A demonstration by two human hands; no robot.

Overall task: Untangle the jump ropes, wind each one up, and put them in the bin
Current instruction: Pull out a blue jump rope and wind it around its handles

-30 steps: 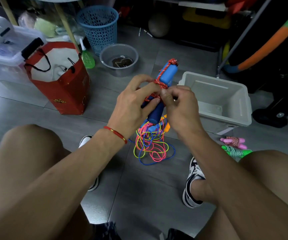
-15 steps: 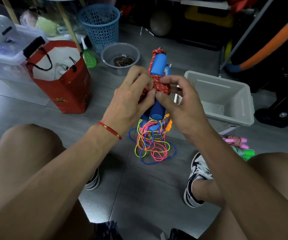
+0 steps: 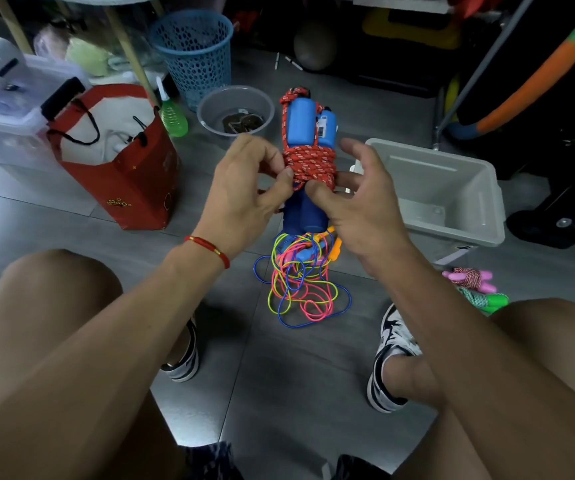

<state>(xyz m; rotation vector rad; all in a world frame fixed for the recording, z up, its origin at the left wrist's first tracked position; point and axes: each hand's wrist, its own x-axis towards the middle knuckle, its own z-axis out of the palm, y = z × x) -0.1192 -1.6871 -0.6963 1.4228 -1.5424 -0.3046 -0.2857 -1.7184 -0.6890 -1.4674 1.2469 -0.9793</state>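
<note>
You sit on a grey tiled floor (image 3: 71,216), knees apart, looking down at your hands. To your right stands the grey bin (image 3: 452,188), open-topped, with no rope visible inside. To your left is a red bag (image 3: 133,181), and beyond it a blue basket (image 3: 192,46) and a grey bowl (image 3: 236,109).

On the floor between your feet lies a tangle (image 3: 300,285) of thin blue, pink and yellow ropes, not yet sorted. By your right knee lie two wound ropes, one pink (image 3: 469,277) and one green (image 3: 487,301), still outside the bin.

Held up between your hands, above the tangle, is the red rope (image 3: 310,164), coiled tightly around its two blue handles (image 3: 301,126), which stand upright side by side. Your left hand (image 3: 244,188) pinches the coil from the left with thumb and curled fingers. Your right hand (image 3: 358,199) presses its thumb to the lower edge of the coil; its fingers spread loosely behind the bundle, and whether they grasp it cannot be told.

The winding step looks nearly done. The next move likely calls for tucking the loose end so the coil holds, then carrying the bundle right into the bin.
</note>
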